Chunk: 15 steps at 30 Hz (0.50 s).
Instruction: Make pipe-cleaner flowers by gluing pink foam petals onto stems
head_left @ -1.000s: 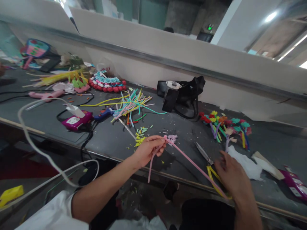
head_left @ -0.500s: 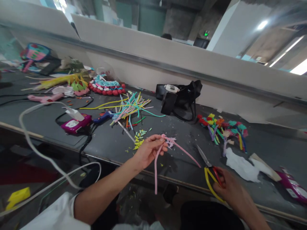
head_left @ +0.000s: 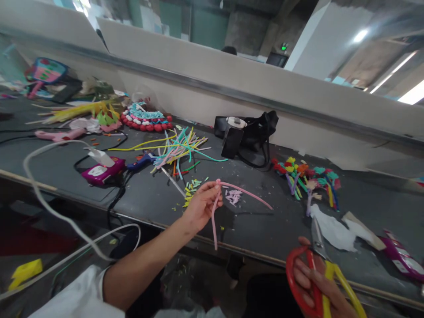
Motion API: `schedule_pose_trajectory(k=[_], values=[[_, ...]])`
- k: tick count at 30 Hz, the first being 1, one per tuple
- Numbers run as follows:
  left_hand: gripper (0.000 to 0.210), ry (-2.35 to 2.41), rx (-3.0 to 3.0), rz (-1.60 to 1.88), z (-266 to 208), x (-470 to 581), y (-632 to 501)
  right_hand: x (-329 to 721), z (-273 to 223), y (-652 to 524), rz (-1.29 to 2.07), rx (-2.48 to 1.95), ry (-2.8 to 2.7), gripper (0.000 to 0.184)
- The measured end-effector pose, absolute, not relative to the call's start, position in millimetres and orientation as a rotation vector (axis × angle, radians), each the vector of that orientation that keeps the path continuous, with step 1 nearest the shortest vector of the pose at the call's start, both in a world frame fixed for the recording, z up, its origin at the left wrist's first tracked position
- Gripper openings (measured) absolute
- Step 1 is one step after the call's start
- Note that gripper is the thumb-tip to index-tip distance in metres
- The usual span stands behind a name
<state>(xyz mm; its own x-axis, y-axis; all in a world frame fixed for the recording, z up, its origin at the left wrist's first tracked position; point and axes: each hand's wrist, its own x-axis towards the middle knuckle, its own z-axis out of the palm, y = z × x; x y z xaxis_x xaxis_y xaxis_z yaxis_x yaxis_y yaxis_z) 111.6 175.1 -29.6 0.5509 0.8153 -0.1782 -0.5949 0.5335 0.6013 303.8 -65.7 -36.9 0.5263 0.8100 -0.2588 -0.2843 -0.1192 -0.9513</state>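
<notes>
My left hand [head_left: 202,204] pinches a pink pipe cleaner [head_left: 247,191] at its knotted bend. One end of it reaches out to the right and the other hangs down below my fingers. At the lower right, my right hand [head_left: 314,278] grips a pair of scissors [head_left: 318,247] with one red and one yellow handle loop; the blades point up and away from me and look closed. Just right of my left hand lie short lilac cut pieces [head_left: 233,197]. Yellow and pale green clippings [head_left: 190,191] lie to its left, partly behind the hand.
A heap of coloured pipe cleaners [head_left: 183,148] lies mid-table near a blue glue gun [head_left: 142,162] and a magenta power strip [head_left: 103,171]. Finished bright flowers [head_left: 306,174] and white paper [head_left: 333,229] are on the right. A black bag [head_left: 248,134] rests against the partition.
My right hand has moved down and right, turning the scissors so the blades point upward. My left hand has shifted slightly left and up with the pink pipe cleaner, uncovering the lilac pieces.
</notes>
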Motion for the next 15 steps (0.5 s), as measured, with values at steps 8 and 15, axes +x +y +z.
schedule_pose_trajectory(k=[8,15], values=[[0.023,0.517,0.540,0.957,-24,110,170,251,-58,-3,1.255,-1.291,-0.643,0.063],[0.019,0.490,0.566,0.919,-28,113,159,220,-36,26,1.379,-1.413,-0.755,0.064]])
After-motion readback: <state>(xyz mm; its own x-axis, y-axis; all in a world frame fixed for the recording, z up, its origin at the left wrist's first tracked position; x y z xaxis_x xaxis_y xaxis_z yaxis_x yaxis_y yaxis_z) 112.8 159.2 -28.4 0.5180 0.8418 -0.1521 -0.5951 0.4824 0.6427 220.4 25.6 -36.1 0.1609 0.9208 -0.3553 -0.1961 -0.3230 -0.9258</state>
